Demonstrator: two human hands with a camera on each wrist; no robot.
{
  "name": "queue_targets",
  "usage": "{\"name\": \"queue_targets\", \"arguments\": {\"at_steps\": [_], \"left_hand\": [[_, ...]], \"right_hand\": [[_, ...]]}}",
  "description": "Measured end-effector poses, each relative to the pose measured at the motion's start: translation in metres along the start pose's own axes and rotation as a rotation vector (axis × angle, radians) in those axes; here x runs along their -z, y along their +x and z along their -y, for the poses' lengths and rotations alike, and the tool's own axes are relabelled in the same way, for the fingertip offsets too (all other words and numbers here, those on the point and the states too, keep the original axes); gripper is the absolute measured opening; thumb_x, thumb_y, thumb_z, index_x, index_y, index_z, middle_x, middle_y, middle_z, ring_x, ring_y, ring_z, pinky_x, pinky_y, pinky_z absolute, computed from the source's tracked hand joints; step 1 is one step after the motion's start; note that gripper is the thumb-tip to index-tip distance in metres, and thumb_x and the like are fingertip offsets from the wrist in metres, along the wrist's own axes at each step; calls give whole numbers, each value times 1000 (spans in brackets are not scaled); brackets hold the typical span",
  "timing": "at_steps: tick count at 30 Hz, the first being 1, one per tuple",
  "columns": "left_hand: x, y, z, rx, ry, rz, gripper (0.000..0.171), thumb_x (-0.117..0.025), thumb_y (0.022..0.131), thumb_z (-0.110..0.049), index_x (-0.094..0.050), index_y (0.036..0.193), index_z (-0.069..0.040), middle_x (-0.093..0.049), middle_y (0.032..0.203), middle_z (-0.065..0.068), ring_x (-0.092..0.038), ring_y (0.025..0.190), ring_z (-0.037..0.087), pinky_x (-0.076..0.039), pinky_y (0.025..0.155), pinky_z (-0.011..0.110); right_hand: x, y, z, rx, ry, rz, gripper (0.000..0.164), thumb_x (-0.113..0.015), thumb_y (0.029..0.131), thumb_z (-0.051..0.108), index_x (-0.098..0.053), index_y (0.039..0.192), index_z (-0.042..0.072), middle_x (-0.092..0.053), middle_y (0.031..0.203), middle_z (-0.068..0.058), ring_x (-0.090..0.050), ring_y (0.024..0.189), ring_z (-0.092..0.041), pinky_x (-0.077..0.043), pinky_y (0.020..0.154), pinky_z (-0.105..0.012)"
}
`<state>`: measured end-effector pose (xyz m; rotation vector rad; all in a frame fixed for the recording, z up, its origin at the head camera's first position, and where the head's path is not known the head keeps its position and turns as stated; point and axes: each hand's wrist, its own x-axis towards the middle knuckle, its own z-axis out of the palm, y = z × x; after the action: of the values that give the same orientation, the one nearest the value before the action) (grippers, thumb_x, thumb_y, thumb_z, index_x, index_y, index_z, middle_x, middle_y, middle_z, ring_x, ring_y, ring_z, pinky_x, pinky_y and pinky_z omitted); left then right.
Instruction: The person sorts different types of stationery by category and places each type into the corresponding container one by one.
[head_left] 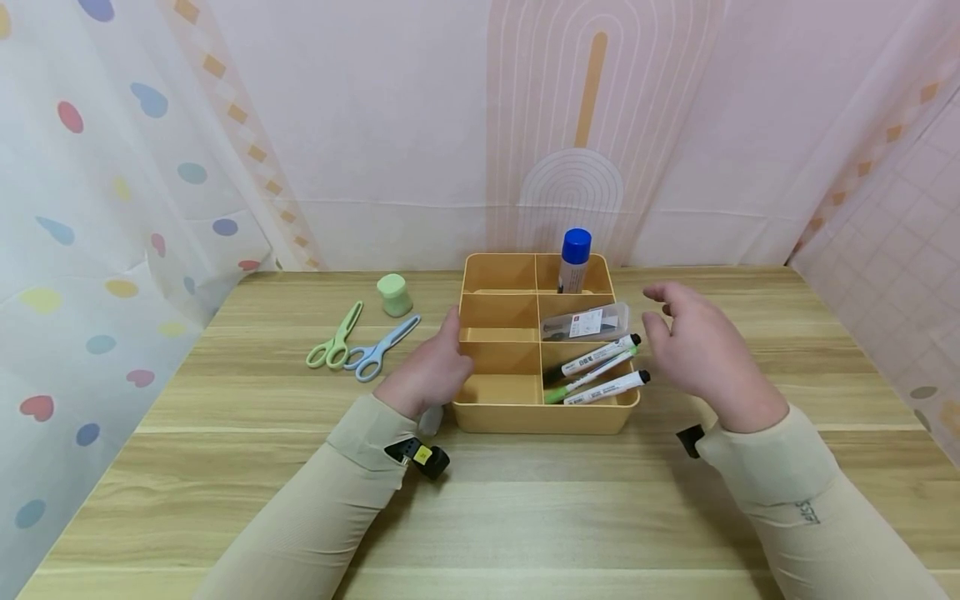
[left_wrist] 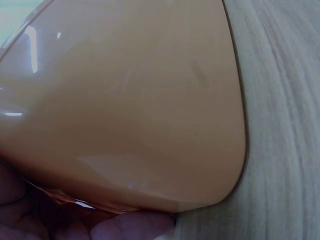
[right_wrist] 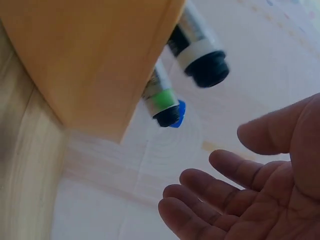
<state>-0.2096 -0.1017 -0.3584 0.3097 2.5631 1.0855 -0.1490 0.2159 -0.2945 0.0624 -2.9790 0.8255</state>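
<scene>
An orange-yellow desk organizer box (head_left: 543, 419) with several compartments stands on the table. My left hand (head_left: 431, 367) grips its left wall, with part of the hand over the rim; the left wrist view shows fingers (left_wrist: 132, 226) at the edge of the box wall (left_wrist: 150, 110). My right hand (head_left: 697, 350) is held off the box's right side, fingers relaxed and nothing in them. In the front right compartment lean two white markers (head_left: 609, 388) with black ends and a green-and-white pen (head_left: 592, 375). A clear plastic case (head_left: 587, 322) lies in the middle right one, and a blue-capped glue stick (head_left: 576, 254) stands behind it.
Left of the box lie green scissors (head_left: 339, 340) and blue scissors (head_left: 384, 346), with a small green container (head_left: 394, 296) behind them. Something whitish (head_left: 431, 421) shows partly under the left wrist. A patterned curtain (head_left: 375, 133) hangs along the table's back edge.
</scene>
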Motion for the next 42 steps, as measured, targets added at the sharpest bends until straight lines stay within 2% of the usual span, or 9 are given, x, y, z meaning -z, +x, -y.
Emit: {"name": "queue_targets", "arguments": {"at_steps": [6,13,16,23,28,37,42], "left_hand": [[-1,1,0,4,-4,-1,84,-44,96,-7,-3,168,-16,-46,160,25,-54,134,39,-40,117,57],[-1,1,1,7,-4,3,84,-44,96,-7,-1,168,-16,-44,161,25,-54,134,39,-40,117,57],[-1,1,0,7,-4,3,85,-44,97,-7,-1,168,-16,-44,161,25,-53,134,39,-40,118,57],[0,0,0,5,-9,5,85,-44,97,-7,0,169,-17,-42,162,24,-52,135,38,-40,118,57],[0,0,0,11,-15,3,86,-45,97,-8,1,169,-18,-42,163,24,-51,138,38,-38,119,57],[0,1,-1,11,-19,10,87,-43,97,-7,4,169,-16,-39,165,25,-49,140,38,-36,120,58],[0,1,-2,19,-24,10,87,-44,97,-7,4,169,-17,-40,164,24,-50,138,38,-37,120,57]], "right_hand": [[-1,7,-9,-31,-10,59,51,-33,110,16,-41,155,-4,-45,159,-28,-51,136,-46,-44,108,-64],[-6,14,-18,-63,-85,159,52,-37,110,17,-38,157,-5,-43,161,-28,-43,146,-49,-38,115,-67],[-9,15,-20,-69,-87,172,52,-39,111,19,-38,157,-5,-43,161,-29,-43,146,-50,-38,114,-67],[-17,19,-24,-53,3,211,53,-38,111,19,-38,156,-10,-45,157,-34,-50,140,-50,-43,111,-67],[-21,21,-28,-27,27,227,50,-36,112,18,-42,154,-9,-51,152,-34,-54,135,-48,-44,109,-67],[-26,22,-32,-6,147,273,48,-33,111,13,-47,153,-6,-67,133,-24,-60,118,-36,-47,103,-59],[-29,23,-34,-12,221,305,48,-30,108,12,-51,147,-6,-71,120,-18,-63,109,-30,-49,96,-49]]}}
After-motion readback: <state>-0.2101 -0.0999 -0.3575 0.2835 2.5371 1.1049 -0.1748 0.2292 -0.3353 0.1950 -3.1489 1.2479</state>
